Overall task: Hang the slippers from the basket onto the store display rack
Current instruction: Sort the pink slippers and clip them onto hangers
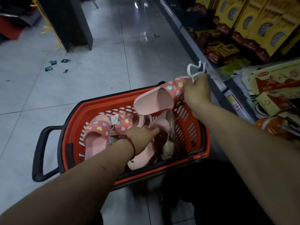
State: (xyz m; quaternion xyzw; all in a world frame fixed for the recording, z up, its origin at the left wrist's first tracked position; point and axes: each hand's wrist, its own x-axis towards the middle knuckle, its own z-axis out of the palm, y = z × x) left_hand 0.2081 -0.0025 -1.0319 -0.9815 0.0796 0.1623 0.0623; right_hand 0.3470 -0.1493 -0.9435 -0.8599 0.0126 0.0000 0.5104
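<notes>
A red plastic basket with a black handle stands on the floor below me. Several pink slippers with cartoon-print red straps lie inside it. My right hand grips one pink slipper by its white plastic hanger, holding it above the basket's far right corner. My left hand, with a red bracelet on the wrist, reaches into the basket, its fingers stretched over the slippers there. Whether it holds one I cannot tell.
Store shelves run along the right, stocked with yellow boxes and red packets. A dark shelf unit stands at the far left. Small green scraps litter the grey tile floor.
</notes>
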